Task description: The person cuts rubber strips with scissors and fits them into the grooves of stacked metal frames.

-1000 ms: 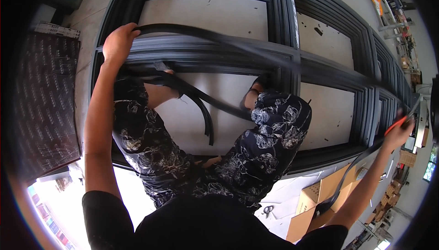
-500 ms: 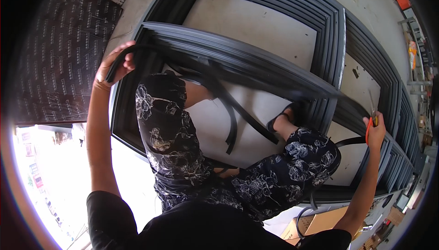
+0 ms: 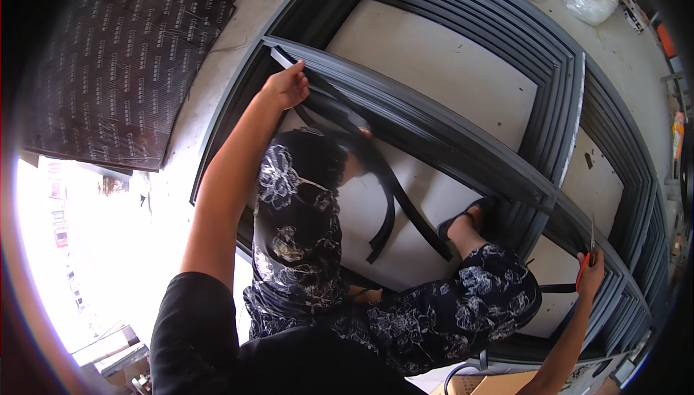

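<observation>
A dark grey window frame section (image 3: 434,131) is gripped near its upper-left end by the left hand (image 3: 285,88), fingers curled over it; its far end is lost among stacked frames (image 3: 614,178). Two black rubber strips (image 3: 390,207) hang beneath. Red-handled pliers (image 3: 587,261) are clasped in the right hand (image 3: 593,279), now lower beside the section than half a second ago.

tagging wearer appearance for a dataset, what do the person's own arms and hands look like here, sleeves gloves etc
Both hands are bare, with no gloves: the left hand and the right hand. Both forearms are uncovered too. A short black sleeve covers the left upper arm to about the elbow. No watch, ring or bracelet shows on either wrist, as far as the picture lets one tell.
</observation>
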Demonstrator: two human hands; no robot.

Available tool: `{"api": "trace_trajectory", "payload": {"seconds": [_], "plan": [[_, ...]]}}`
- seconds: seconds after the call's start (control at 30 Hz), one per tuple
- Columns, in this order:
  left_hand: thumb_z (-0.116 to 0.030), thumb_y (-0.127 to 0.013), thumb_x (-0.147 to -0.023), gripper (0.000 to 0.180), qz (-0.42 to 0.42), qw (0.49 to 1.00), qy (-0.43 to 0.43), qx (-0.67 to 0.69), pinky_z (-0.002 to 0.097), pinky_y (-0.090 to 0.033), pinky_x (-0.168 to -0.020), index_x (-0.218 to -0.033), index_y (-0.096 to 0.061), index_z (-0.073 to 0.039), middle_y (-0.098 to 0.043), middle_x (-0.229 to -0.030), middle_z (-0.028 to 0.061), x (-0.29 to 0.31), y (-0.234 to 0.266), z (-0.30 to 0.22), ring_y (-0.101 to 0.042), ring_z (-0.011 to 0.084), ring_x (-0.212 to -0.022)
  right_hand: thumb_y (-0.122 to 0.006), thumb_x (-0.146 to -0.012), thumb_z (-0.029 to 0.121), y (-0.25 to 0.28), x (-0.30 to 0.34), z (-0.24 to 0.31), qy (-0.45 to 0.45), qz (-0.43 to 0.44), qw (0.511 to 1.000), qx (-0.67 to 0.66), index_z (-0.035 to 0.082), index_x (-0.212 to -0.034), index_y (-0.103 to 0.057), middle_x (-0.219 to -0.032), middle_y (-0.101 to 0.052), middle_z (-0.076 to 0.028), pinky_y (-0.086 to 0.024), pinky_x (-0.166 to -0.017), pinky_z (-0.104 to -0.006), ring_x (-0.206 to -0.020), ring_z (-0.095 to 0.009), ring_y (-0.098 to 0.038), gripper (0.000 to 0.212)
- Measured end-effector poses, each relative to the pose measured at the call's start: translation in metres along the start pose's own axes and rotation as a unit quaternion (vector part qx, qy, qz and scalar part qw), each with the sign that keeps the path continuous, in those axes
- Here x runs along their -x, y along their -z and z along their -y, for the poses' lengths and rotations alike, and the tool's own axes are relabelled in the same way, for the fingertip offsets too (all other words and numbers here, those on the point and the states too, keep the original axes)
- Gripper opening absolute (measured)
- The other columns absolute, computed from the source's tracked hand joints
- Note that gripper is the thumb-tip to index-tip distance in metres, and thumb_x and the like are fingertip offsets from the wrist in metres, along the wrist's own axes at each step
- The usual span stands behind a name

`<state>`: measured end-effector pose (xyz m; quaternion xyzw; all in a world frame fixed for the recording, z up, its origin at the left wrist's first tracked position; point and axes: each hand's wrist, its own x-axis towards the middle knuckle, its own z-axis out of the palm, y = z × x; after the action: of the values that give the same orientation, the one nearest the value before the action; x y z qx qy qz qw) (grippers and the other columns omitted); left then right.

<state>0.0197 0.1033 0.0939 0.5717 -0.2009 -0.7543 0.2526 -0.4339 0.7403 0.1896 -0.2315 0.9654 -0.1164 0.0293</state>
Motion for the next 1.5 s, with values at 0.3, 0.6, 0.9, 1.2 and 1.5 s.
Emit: {"api": "trace_trajectory", "payload": {"seconds": [0.3,0.6,0.9,1.2,1.5], "plan": [[-0.033,-0.063,-0.085,0.026,-0.195,0.975,-0.024,-0.104,0.0275,-0.045,-0.048,-0.071,-0.054,-0.013,-0.053,-0.059,-0.0032,-0.063,-0.01,-0.014,-0.054,0.0121,-0.05,-0.07,-0.08,0.02,-0.05,-0.039,-0.026,-0.047,0.059,0.997,-0.021,-0.002,-0.118,-0.05,-0.109,-0.06,-0.021,-0.043,-0.089,-0.0347,-0.102,-0.028,-0.058,0.048],[-0.038,-0.057,-0.088,0.03,-0.204,0.973,-0.078,-0.071,0.0304,-0.047,-0.049,-0.076,-0.051,-0.012,-0.046,-0.055,-0.0016,-0.09,-0.011,-0.02,-0.052,0.0141,-0.05,-0.069,-0.082,0.02,-0.101,-0.067,-0.018,-0.013,0.079,0.996,-0.03,-0.004,-0.117,-0.049,-0.103,-0.061,-0.018,-0.043,-0.084,-0.0319,-0.094,-0.023,-0.057,0.047],[-0.041,-0.052,-0.091,0.035,-0.253,0.957,-0.104,-0.101,0.0322,-0.046,-0.049,-0.078,-0.049,-0.008,-0.044,-0.059,0.002,-0.118,0.011,-0.047,-0.05,0.0153,-0.049,-0.067,-0.083,0.016,-0.116,-0.056,0.025,0.007,0.09,0.994,-0.057,-0.004,-0.122,-0.046,-0.107,-0.059,-0.016,-0.041,-0.085,-0.0297,-0.095,-0.022,-0.054,0.049],[-0.041,-0.051,-0.091,0.034,-0.245,0.962,-0.114,-0.04,0.034,-0.047,-0.046,-0.081,-0.048,-0.008,-0.043,-0.063,0.0027,-0.13,0.039,-0.053,-0.048,0.017,-0.049,-0.064,-0.083,0.004,-0.142,-0.068,0.011,0.008,0.113,0.988,-0.105,-0.003,-0.124,-0.046,-0.112,-0.057,-0.016,-0.042,-0.088,-0.0316,-0.1,-0.021,-0.055,0.045],[-0.034,-0.062,-0.086,0.024,-0.181,0.981,-0.065,-0.025,0.0329,-0.046,-0.048,-0.078,-0.054,-0.012,-0.047,-0.061,0.0049,-0.169,0.073,-0.061,-0.048,0.0166,-0.052,-0.076,-0.072,0.025,-0.131,-0.069,0.039,-0.018,0.03,0.997,-0.063,-0.001,-0.109,-0.054,-0.096,-0.063,-0.019,-0.046,-0.079,-0.0332,-0.089,-0.025,-0.061,0.05]]}}
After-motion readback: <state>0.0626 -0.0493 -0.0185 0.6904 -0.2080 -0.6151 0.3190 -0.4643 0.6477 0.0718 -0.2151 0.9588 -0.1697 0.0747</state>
